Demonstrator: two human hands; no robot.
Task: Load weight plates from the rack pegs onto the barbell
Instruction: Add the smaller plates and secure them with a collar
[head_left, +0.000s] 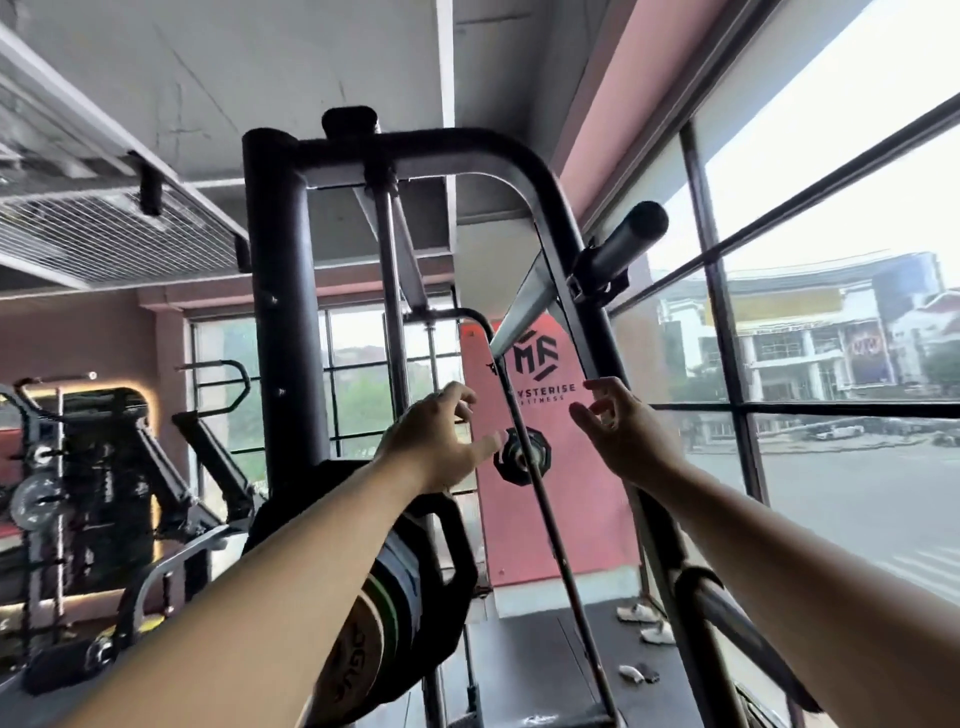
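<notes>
Both forearms reach up, left hand (441, 436) and right hand (623, 431) with fingers spread and empty, weight plates (410, 587) stacked at seven o'clock; an unsteady grab could drop one.

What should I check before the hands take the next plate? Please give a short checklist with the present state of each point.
1. Left hand free: ok, open, fingers spread, holding nothing.
2. Right hand free: ok, open and empty.
3. Plates in reach: ok, a stack of plates sits under the left forearm.
4. Small plate between the hands: cannot tell what it hangs on or how far away it is.
5. Bare sleeve at upper right: ok, nothing is loaded on it.
6. Floor below: not ok, sandals and small items lie on it.
</notes>
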